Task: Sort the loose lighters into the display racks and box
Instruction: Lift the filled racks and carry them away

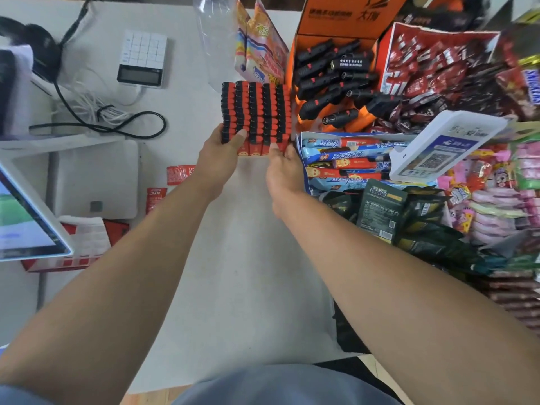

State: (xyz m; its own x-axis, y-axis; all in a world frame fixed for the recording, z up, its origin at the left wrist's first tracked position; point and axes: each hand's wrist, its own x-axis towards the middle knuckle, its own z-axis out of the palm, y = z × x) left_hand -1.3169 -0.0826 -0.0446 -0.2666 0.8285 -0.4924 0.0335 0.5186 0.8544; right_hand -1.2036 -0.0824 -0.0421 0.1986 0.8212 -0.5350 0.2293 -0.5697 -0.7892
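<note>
Your left hand (225, 144) and right hand (282, 159) each hold a clenched grip on the display rack (255, 112), just beside the orange box (295, 54). Keep it level so no lighter slips out.

Both arms outstretched; left grip (222, 150), right grip (285, 163) seemingly clasping.

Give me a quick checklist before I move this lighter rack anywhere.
1. Left hand grips the near left edge of the red-and-black lighter rack: ok.
2. Right hand holds its near right corner: ok.
3. Rack rows full, no gaps: ok where visible.
4. Rack clear of the orange box of black lighters: not ok, they touch or nearly touch.
5. Loose lighters left on the counter: none visible.
</note>
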